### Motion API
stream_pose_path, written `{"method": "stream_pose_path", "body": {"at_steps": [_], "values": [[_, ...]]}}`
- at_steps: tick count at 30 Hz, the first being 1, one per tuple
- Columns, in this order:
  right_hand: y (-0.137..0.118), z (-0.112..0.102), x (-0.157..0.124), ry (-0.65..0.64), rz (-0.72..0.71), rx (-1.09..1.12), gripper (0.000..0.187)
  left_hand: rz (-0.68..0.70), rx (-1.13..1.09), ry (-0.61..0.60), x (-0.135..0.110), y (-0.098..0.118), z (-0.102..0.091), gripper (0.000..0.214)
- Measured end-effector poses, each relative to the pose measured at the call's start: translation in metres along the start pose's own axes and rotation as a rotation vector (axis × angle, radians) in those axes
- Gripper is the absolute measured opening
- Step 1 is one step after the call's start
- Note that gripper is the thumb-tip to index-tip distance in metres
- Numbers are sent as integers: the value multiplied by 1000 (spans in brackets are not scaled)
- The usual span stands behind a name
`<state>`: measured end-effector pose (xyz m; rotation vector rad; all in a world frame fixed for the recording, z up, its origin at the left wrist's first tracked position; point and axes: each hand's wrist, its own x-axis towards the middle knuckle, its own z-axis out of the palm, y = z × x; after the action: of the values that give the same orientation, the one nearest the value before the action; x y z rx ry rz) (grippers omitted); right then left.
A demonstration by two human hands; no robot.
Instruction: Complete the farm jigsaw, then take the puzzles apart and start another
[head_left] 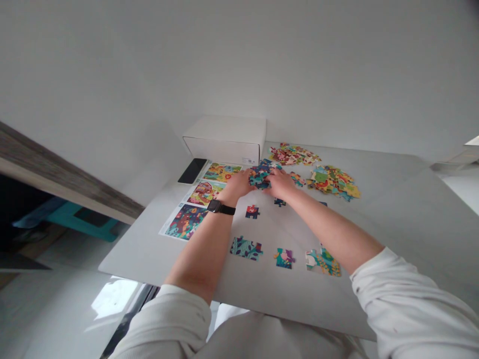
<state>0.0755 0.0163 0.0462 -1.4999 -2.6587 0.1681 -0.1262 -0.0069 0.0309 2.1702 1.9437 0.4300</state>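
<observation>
A heap of dark blue puzzle pieces (265, 168) lies in front of the white box. At its left side is my left hand (241, 182), fingers reaching along the heap's edge and partly hidden. My right hand (280, 183) touches the heap from the right, with its fingers apart over the pieces. Nearer to me lie a red and blue puzzle piece (252, 212), a joined teal leaf section (246, 248), a piece with pink and purple (284, 258) and a joined section with orange plants (324, 262). My right forearm partly covers another dark piece (280, 202).
Picture sheets (187, 221) lie to the left, beside a black phone (192, 170). The white box (224, 139) stands against the wall. Behind and right are a pink and brown puzzle pile (294, 154) and a yellow-green puzzle pile (333, 182). The table's front edge (284, 319) is close to my body.
</observation>
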Motion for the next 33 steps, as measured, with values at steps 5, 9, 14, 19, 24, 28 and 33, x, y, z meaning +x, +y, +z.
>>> {"method": "stream_pose_path", "body": {"at_steps": [5, 9, 14, 19, 24, 28, 33], "values": [[-2, -1, 1, -15, 64, 7, 32, -80, 48, 12, 0, 1, 0, 51], [2, -1, 0, -15, 79, -7, 36, -108, 41, 10, -1, 3, -3, 52], [7, -1, -16, 86, 2, -83, 38, -122, 49, -4, -2, 6, -5, 55], [14, 0, -32, 159, -133, -110, 37, -102, 24, 11, -3, 7, -10, 49], [29, -4, -39, 261, -174, -37, 36, -49, -187, 60, 0, 15, -21, 23], [37, -16, -48, 346, -196, 40, 39, 24, -579, -72, 0, 31, -28, 28], [35, -40, -75, 413, -180, 92, 39, 61, -937, -234, -6, 58, -34, 25]]}}
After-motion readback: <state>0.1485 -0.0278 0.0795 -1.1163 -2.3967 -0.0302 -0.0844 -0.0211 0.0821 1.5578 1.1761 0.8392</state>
